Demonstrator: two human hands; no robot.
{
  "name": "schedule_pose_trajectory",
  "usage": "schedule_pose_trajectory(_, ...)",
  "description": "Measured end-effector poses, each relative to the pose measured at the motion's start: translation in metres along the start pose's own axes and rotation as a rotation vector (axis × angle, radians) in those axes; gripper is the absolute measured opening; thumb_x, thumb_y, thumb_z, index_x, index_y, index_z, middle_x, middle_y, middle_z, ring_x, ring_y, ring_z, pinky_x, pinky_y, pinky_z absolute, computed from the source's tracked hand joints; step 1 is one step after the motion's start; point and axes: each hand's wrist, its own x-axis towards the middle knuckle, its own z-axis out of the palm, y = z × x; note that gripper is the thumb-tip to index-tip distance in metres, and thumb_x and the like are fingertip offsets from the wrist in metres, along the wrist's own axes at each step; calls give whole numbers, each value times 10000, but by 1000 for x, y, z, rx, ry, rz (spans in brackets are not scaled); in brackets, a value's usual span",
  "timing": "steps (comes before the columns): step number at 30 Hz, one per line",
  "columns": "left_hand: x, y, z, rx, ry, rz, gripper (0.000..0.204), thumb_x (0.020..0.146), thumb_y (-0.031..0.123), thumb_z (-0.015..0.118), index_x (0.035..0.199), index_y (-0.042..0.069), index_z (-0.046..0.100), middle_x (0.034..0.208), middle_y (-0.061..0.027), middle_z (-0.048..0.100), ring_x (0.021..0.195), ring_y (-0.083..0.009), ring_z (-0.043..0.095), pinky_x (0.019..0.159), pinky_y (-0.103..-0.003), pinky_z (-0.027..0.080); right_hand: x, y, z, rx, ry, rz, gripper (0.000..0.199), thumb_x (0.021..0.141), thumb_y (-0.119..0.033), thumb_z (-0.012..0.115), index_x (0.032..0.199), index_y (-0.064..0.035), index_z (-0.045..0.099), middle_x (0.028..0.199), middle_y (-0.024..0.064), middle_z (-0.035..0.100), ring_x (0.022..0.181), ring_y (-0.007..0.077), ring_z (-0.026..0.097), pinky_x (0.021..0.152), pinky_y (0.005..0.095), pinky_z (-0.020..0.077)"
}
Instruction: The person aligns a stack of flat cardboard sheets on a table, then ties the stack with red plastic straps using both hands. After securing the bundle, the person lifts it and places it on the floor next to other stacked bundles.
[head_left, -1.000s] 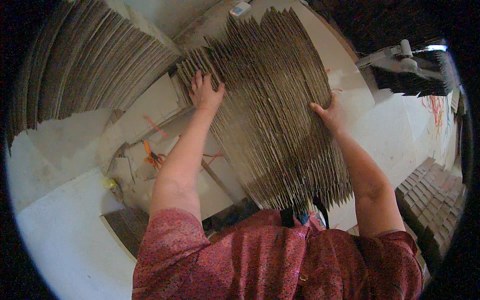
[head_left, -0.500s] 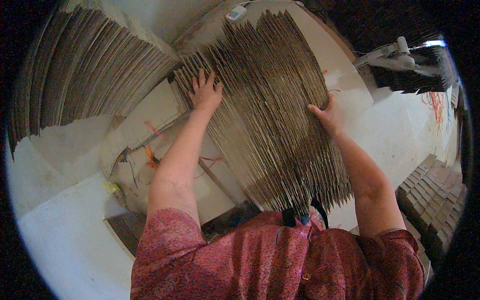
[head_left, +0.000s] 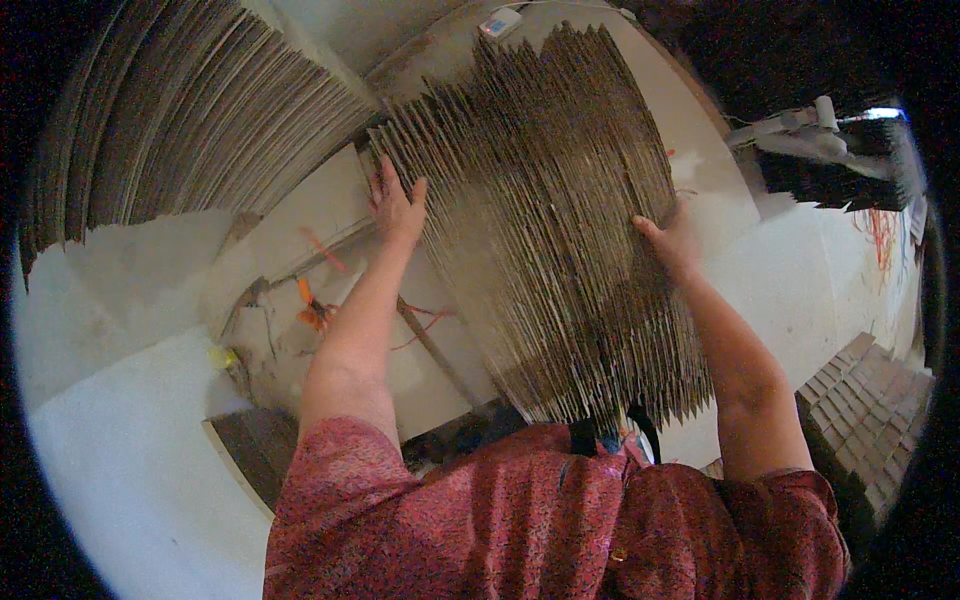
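Observation:
A thick bundle of flat brown-grey cardboard sheets (head_left: 560,210), their ragged edges turned up, lies lengthwise in front of me and reaches close to my body. My left hand (head_left: 400,208) is at its left side near the far end, fingers stretched and apart, touching or almost touching the outermost sheets. On the opposite side my right hand (head_left: 672,240) rests against the bundle. Its thumb points in over the sheet edges; the other fingers are blurred and partly hidden along the side.
Another large row of cardboard sheets (head_left: 170,120) stands at the far left. Under the bundle is a pale work surface (head_left: 730,190). An orange-handled tool (head_left: 308,300) and red strapping lie left of my forearm. Stacked cardboard pieces (head_left: 870,400) stand at the right, a small white device (head_left: 500,22) at the back.
My left hand has come off the top edges and slid down and left to the bundle's side. My right hand stays at the right side. The view has shifted slightly.

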Motion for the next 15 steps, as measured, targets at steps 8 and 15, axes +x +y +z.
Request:
schedule_pose_trajectory(8, -1, -5, -23, 297, -199, -27, 576, 921, 501, 322, 1421, 234, 221, 1457, -30, 275, 1343, -310, 213, 1072, -522, 140, -11, -26, -17, -28, -20, 8, 773, 641, -472, 751, 1229, -95, 419, 1061, 143, 626, 969, 329, 603, 839, 411, 456)
schedule_pose_trajectory(15, 11, 5, -28, 263, -190, -96, 482, 902, 436, 431, 1333, 222, 416, 1443, -19, 290, 1304, -325, 281, 1059, -489, 231, -13, -31, -18, -50, 9, -9, 760, 647, -453, 754, 1227, -84, 431, 1054, 149, 627, 972, 320, 601, 842, 406, 454)
